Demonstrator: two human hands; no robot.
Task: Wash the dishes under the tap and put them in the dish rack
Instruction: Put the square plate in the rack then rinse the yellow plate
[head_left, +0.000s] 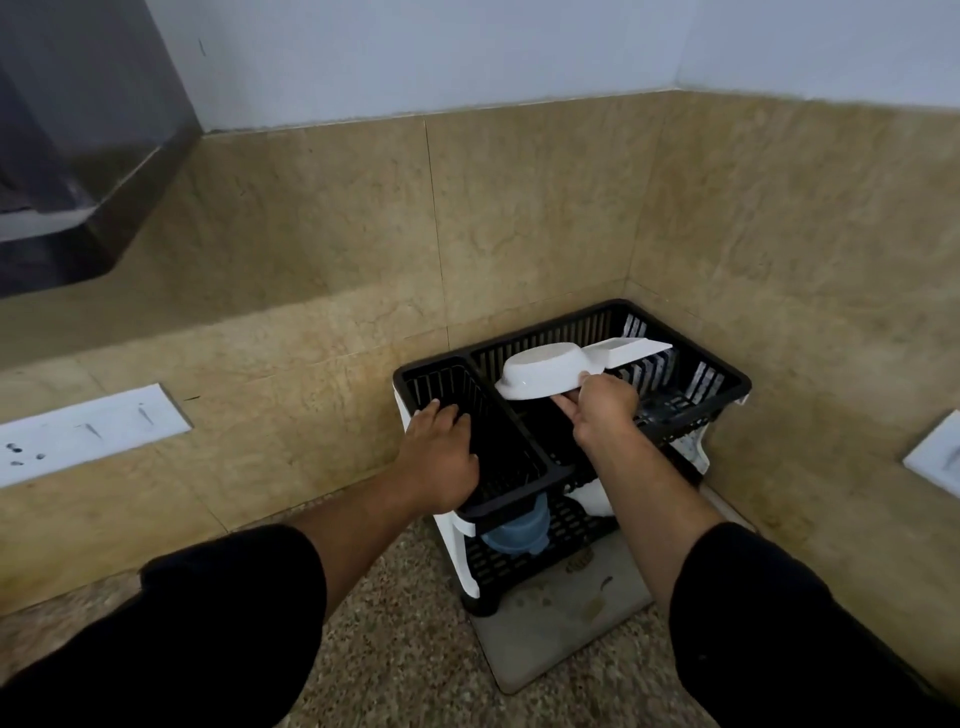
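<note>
A black two-tier dish rack (685, 340) with white legs stands in the counter corner. My right hand (602, 410) grips the rim of a white bowl (545, 371), held upside down and tilted over the rack's large upper compartment. A white rectangular dish (631, 349) lies just behind the bowl, across the rack's dividers. My left hand (441, 460) rests on the front left edge of the narrow side compartment, fingers curled over its rim. On the lower tier sit a blue bowl (519, 532) and a white item (592, 496). No tap is in view.
A grey mat (561, 618) lies under the rack on the speckled counter (405, 649). Beige tiled walls meet behind the rack. A white switch plate (88, 431) is on the left wall, another (935, 454) on the right. A dark hood (78, 156) hangs upper left.
</note>
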